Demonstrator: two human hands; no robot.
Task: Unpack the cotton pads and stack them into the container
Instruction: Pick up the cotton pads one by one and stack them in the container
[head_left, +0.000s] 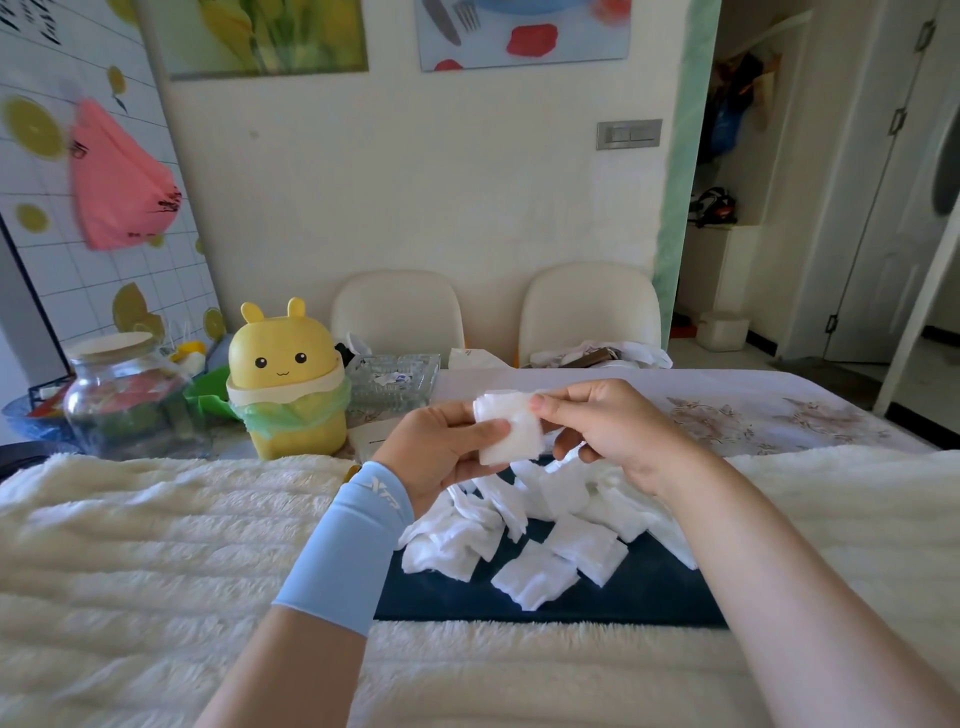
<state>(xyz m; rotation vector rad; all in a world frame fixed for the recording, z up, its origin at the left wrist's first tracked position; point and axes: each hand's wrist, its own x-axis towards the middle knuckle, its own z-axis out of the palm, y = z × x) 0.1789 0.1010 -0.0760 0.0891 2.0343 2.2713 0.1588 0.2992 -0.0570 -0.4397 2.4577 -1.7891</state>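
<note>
Head view, single frame. Left hand (441, 447), wrist in a pale blue sleeve (353, 540), and right hand (608, 431) are raised together above the dark blue rectangular mat (623, 597), which lies on a fluffy cream blanket (156, 545). Between them is a small stack of white cotton pads (506, 431). Left fingers are curled round its lower left side with the thumb (488, 428) laid across the front. Right thumb and forefinger (550, 402) pinch the upper right edge, and the other right fingers hang loosely curled below. Judgement: the stack is held off the mat so the edges can be squared between both hands before it goes into a container. Loose white square cotton pads (535, 574) lie scattered and overlapping over the far and middle part of the mat, almost from its left edge to its right edge; a strip along the near edge is bare. Many remain unstacked, so the task looks early to midway. Which container is meant cannot be told: a clear glass jar with a pale lid (119, 400) and a yellow rabbit-eared plastic bin with a green liner (288, 374) stand on the surface beyond the blanket's far left edge, well apart from the hands.
</note>
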